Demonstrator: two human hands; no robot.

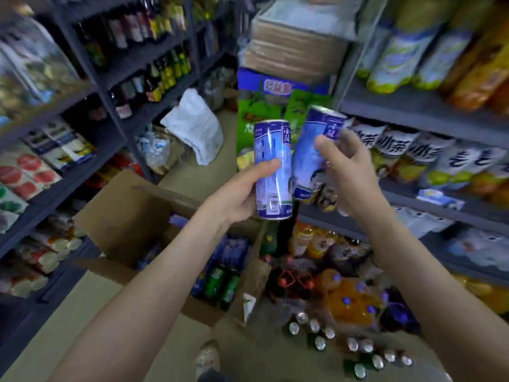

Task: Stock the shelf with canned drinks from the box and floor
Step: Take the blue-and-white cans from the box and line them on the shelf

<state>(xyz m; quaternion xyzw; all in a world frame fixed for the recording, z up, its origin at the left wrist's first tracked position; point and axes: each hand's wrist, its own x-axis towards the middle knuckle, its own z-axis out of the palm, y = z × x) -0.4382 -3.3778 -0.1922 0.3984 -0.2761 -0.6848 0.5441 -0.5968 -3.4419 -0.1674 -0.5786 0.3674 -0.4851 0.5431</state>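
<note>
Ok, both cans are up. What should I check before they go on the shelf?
1. Left grip on the upright can: ok, thumb and fingers wrap it.
2. Right grip on the tilted can: ok, held, but it needs straightening.
3. Gap between the two cans: cannot tell, their lower ends look close.
4. Free slot on the right shelf: cannot tell, the visible rows look full.
5. Box ready for the next pick: ok, flaps open, drinks inside.
6. Footing: not ok, floor drinks stand near the foot.
</note>
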